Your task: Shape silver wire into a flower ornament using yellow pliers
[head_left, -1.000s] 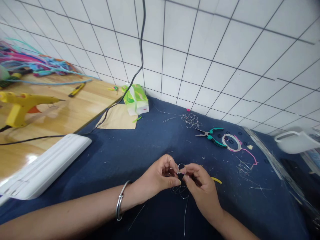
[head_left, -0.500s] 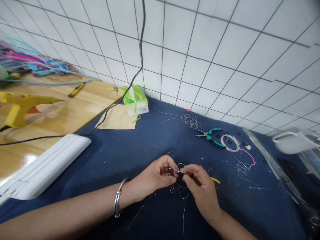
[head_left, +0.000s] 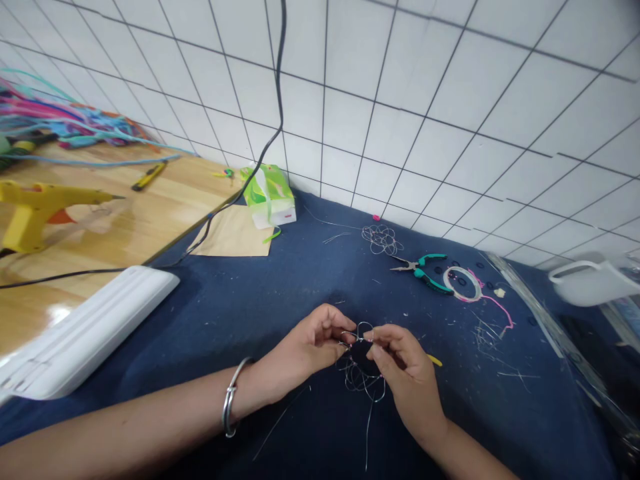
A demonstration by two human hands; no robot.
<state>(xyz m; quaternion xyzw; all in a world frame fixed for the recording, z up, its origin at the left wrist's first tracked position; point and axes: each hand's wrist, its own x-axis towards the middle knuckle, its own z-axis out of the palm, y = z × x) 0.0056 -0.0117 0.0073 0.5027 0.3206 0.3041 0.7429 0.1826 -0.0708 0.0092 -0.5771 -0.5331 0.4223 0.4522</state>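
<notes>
Between my hands is a wire flower (head_left: 361, 379) of thin silver loops, with small pinkish beads among them and a long loose wire end hanging down. My left hand (head_left: 323, 337) pinches its upper left loops between thumb and fingers. On the opposite side, my right hand (head_left: 404, 365) grips an upper right loop with thumb and forefinger. A yellow handle tip (head_left: 435, 360) pokes out behind the right hand; the rest of that tool is hidden. Farther back lies a second wire flower (head_left: 381, 239), flat on the dark blue cloth (head_left: 225, 320).
Green-handled pliers (head_left: 420, 268) lie open near a ring-shaped spool (head_left: 463, 285) with pink cord. Wire scraps (head_left: 490, 335) are scattered rightward. A white power bank-like block (head_left: 95, 333), tissue pack (head_left: 270, 197), glue gun (head_left: 45, 210) and black cable (head_left: 281, 87) are leftward; a white-tiled wall (head_left: 350, 120) stands behind.
My fingers have drawn slightly apart, and more of the wire flower shows between them. The left hand has shifted a little up; both hands still hold the wire.
</notes>
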